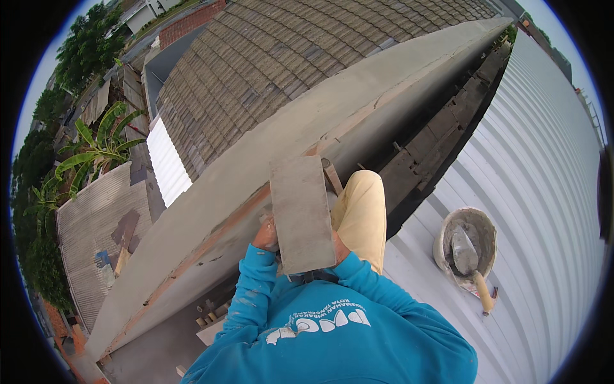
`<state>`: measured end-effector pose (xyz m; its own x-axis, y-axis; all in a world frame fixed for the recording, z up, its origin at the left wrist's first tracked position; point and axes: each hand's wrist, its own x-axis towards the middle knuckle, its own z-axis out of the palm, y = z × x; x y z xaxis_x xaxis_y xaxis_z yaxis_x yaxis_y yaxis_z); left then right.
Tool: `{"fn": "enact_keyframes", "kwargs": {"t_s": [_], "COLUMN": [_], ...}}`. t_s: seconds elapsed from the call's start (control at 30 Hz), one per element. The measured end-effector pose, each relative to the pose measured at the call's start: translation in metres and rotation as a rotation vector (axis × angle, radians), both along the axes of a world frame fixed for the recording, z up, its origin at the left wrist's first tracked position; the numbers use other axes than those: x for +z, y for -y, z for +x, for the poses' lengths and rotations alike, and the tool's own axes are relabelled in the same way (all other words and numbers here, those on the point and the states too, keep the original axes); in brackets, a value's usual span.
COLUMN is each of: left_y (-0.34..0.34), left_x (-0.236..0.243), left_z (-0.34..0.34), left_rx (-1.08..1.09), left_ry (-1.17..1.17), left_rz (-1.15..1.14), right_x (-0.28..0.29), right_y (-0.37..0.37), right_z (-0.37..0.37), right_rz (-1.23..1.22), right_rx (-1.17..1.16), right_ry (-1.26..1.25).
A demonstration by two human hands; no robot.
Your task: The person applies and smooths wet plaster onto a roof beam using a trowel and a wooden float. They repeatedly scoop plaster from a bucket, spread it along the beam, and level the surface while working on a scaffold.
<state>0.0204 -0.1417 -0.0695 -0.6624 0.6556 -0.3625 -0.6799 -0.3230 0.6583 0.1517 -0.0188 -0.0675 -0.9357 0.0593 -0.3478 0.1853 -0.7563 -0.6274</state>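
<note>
A flat rectangular board [300, 214], grey with mortar, is tilted up in front of my body. My left hand [267, 235] is closed at its left edge, with some fingers hidden behind it. At the lower right edge, my right hand [342, 248] grips the board, its fingers mostly out of sight behind it. Just beyond the board runs a sloping plastered wall top [256, 147], smooth and grey, with a rough reddish-brown strip along its near edge. Whether the board touches this wall cannot be made out.
On the white corrugated metal roof [511, 160] to my right stands a mortar-caked bucket [487, 225] with a trowel [465, 251] in it. A dark gap with rough blocks [441, 134] lies between roof and wall. Beyond the wall is a tiled roof [256, 77].
</note>
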Motion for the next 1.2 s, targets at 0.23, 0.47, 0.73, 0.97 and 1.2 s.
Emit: {"fn": "enact_keyframes", "kwargs": {"t_s": [0.23,0.47,0.73,0.97,1.2], "left_y": [0.079,0.201,0.204,0.197,0.179], "left_x": [-0.015,-0.079,-0.047,-0.025,-0.013], "left_z": [0.002,0.001,-0.007,-0.007,-0.007], "left_rx": [0.010,0.905,0.858,0.813,0.847], "left_ry": [0.102,0.118,0.138,0.167,0.184], "left_rz": [-0.433,-0.335,-0.327,-0.430,-0.489], "right_x": [-0.014,0.023,0.056,0.040,0.022], "right_y": [-0.088,-0.326,-0.537,-0.585,-0.532], "right_z": [0.005,-0.042,-0.184,-0.287,-0.307], "right_rz": [-0.165,0.545,1.828,2.359,2.358], "right_rx": [-0.299,-0.657,-0.525,-0.252,-0.014], "right_ry": [0.091,0.108,0.517,0.664,0.606]}}
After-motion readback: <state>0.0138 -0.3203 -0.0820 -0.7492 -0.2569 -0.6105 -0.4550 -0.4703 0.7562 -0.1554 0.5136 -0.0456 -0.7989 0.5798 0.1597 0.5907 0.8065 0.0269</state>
